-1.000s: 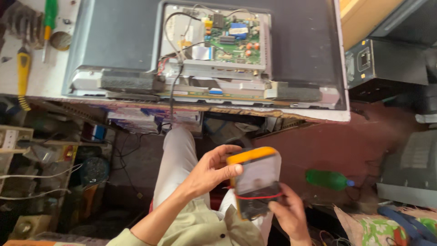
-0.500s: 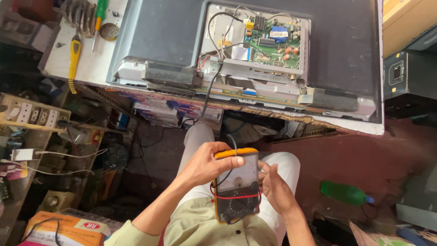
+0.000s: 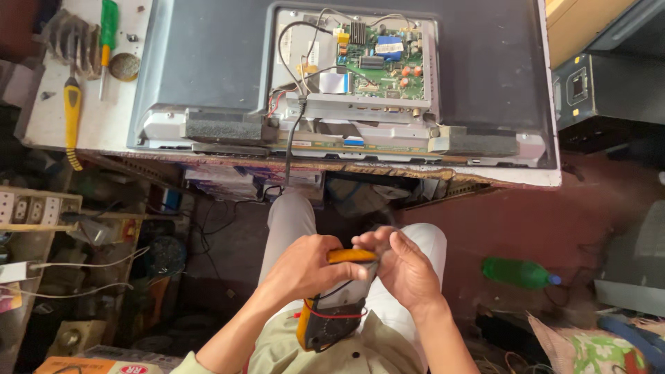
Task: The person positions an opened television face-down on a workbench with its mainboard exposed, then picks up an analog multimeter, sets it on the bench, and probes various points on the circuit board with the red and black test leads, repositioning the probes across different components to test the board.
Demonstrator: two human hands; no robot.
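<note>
2 screwdrivers lie at the far left of the table, a green-handled screwdriver above and a yellow-handled screwdriver below it, with a small round tin just beside them. To their right a flat television lies face down on the table with its back cover off, so the green circuit board shows, and a black cable runs from it over the table's front edge toward my knees. Below the table, my left hand is wrapped around the upper left side of a yellow multimeter, thumb on its top edge, holding it tilted over my lap with a red lead looped across its face. My right hand sits just beside the left, fingers curled in a narrow pinch at the meter's top right corner; I cannot tell whether it holds anything besides the meter. Farther right, a green plastic bottle lies on its side on the reddish floor, well apart from my hands, and a dark box stands beyond the table's right end.
</note>
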